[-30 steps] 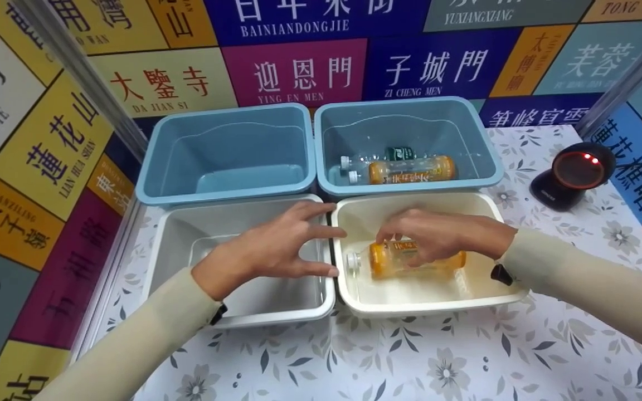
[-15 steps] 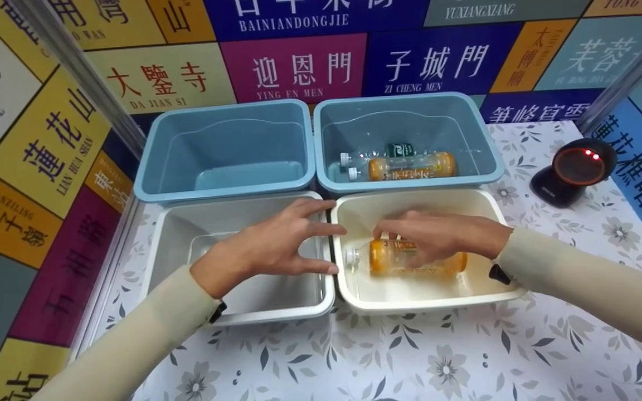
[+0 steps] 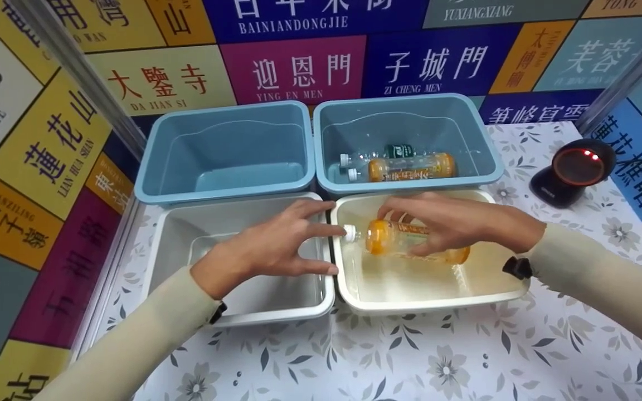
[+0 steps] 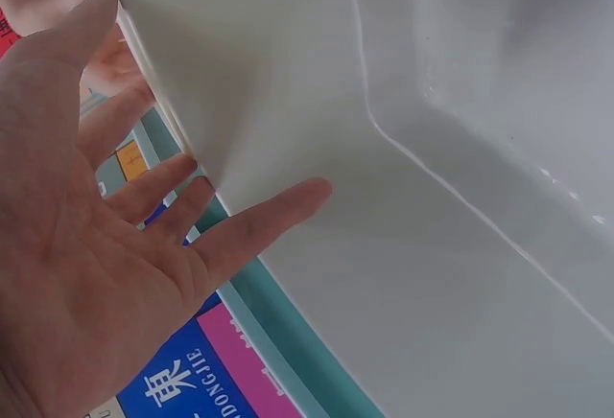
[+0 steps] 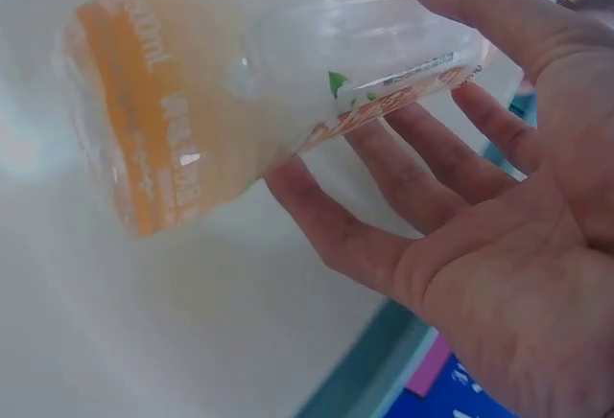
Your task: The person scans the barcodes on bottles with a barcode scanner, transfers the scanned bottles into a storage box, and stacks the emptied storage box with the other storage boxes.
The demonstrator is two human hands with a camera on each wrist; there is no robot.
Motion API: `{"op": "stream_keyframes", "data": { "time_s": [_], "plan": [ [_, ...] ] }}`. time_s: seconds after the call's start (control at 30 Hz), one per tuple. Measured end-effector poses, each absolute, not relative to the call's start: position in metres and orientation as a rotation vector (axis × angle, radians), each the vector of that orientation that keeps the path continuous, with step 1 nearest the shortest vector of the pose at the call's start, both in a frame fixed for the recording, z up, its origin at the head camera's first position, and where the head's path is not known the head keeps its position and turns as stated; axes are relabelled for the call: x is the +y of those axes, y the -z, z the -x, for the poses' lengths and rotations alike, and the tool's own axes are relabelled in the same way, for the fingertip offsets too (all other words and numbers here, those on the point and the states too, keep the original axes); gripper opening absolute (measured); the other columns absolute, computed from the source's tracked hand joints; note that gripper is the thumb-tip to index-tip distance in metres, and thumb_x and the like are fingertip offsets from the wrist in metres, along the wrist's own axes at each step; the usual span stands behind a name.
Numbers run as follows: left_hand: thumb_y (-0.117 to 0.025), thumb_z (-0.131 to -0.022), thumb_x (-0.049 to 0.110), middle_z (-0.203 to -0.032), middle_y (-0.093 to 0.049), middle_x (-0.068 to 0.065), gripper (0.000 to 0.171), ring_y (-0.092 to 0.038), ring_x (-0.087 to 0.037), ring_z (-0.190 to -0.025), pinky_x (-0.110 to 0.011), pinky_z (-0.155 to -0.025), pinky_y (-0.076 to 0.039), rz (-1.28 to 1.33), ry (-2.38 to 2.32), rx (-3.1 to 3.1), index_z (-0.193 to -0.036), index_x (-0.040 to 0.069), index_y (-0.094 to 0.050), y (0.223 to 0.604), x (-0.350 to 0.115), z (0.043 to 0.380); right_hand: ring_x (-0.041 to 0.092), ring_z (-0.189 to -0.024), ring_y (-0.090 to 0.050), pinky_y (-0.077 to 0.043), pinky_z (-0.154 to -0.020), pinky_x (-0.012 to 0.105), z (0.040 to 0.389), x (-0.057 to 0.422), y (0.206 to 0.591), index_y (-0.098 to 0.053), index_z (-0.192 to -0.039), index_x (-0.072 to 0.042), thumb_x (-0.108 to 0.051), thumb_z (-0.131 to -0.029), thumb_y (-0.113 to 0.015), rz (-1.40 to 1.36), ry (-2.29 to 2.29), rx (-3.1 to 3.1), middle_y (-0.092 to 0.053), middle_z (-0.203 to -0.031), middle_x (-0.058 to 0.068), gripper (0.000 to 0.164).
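Note:
In the head view my right hand (image 3: 449, 220) holds a clear plastic drink bottle (image 3: 378, 238) with an orange label and white cap. The bottle lies sideways inside the cream bin (image 3: 427, 305). In the right wrist view the thumb and fingers pinch this bottle (image 5: 288, 63) around its middle, and the palm is apart from it. My left hand (image 3: 273, 245) reaches over the light grey bin (image 3: 276, 318), fingers spread and mostly straight. Its fingertips are at the rims where the two bins meet; the left wrist view shows some fingertips at the bin's edge.
Two blue bins stand behind: the left one (image 3: 226, 196) shows a bare floor, the right one (image 3: 410, 187) holds several bottles, among them an orange-labelled bottle (image 3: 410, 169). A black scanner (image 3: 569, 175) with red lights stands at the right. Printed panels (image 3: 298, 72) surround the table.
My right hand has lifted the bottle off the cream bin's floor and shifted it toward the far side, its cap end rising. The left hand has stayed in place.

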State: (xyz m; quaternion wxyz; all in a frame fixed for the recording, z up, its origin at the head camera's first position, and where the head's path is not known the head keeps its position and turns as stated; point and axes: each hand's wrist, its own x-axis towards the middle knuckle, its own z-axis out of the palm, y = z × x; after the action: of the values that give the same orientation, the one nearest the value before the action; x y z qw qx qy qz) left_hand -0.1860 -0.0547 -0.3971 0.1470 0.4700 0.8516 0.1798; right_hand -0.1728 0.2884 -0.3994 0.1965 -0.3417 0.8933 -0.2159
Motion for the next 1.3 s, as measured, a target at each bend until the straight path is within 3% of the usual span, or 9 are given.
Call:
{"op": "stream_keyframes", "data": {
  "time_s": [0.13, 0.37, 0.93, 1.17, 1.23, 1.3],
  "plan": [
    [-0.079, -0.094, 0.060, -0.176, -0.036, -0.015, 0.069, -0.031, -0.037, -0.163, -0.057, -0.129, -0.039, -1.343, -0.508, 2.459, -0.154, 0.027, -0.064, 0.397, -0.054, 0.186, 0.031, -0.131, -0.070, -0.058, -0.108, 0.058, 0.171, 0.298, 0.387, -0.055, -0.146, -0.024, -0.018, -0.086, -0.091, 0.915, 0.636, 2.533, -0.071, -0.143, 0.007, 0.071],
    [-0.078, -0.094, 0.061, -0.177, -0.034, -0.011, 0.069, -0.029, -0.034, -0.164, -0.056, -0.128, -0.040, -1.312, -0.489, 2.452, -0.154, 0.030, -0.063, 0.395, -0.053, 0.185, 0.031, -0.134, -0.067, -0.066, -0.094, 0.049, 0.166, 0.316, 0.370, -0.054, -0.149, -0.029, -0.020, -0.088, -0.092, 0.784, 0.730, 2.581, -0.070, -0.145, 0.004, 0.072],
    [-0.080, -0.094, 0.059, -0.177, -0.035, -0.012, 0.068, -0.030, -0.034, -0.164, -0.055, -0.126, -0.043, -1.324, -0.513, 2.447, -0.153, 0.029, -0.064, 0.396, -0.054, 0.185, 0.028, -0.135, -0.066, -0.066, -0.092, 0.051, 0.147, 0.345, 0.338, -0.048, -0.156, -0.035, -0.020, -0.091, -0.090, 0.743, 0.859, 2.745, -0.068, -0.146, 0.002, 0.079],
    [-0.080, -0.095, 0.055, -0.174, -0.038, -0.018, 0.067, -0.032, -0.037, -0.163, -0.056, -0.130, -0.037, -1.381, -0.539, 2.445, -0.152, 0.023, -0.065, 0.396, -0.055, 0.186, 0.025, -0.133, -0.066, -0.067, -0.089, 0.051, 0.142, 0.352, 0.324, -0.048, -0.158, -0.030, -0.015, -0.090, -0.091, 0.780, 0.822, 2.878, -0.067, -0.149, 0.001, 0.082],
    [-0.080, -0.095, 0.055, -0.174, -0.038, -0.018, 0.067, -0.032, -0.038, -0.163, -0.056, -0.130, -0.037, -1.379, -0.540, 2.442, -0.152, 0.023, -0.065, 0.396, -0.055, 0.186, 0.024, -0.133, -0.065, -0.067, -0.089, 0.049, 0.140, 0.355, 0.321, -0.047, -0.159, -0.029, -0.015, -0.090, -0.091, 0.778, 0.794, 2.916, -0.066, -0.149, 0.001, 0.083],
    [-0.080, -0.095, 0.056, -0.174, -0.038, -0.017, 0.067, -0.032, -0.037, -0.163, -0.057, -0.130, -0.037, -1.373, -0.535, 2.441, -0.152, 0.023, -0.065, 0.397, -0.055, 0.186, 0.022, -0.132, -0.065, -0.067, -0.089, 0.040, 0.140, 0.357, 0.318, -0.047, -0.159, -0.029, -0.015, -0.089, -0.091, 0.770, 0.770, 2.949, -0.067, -0.148, 0.000, 0.084]
  ]
}}
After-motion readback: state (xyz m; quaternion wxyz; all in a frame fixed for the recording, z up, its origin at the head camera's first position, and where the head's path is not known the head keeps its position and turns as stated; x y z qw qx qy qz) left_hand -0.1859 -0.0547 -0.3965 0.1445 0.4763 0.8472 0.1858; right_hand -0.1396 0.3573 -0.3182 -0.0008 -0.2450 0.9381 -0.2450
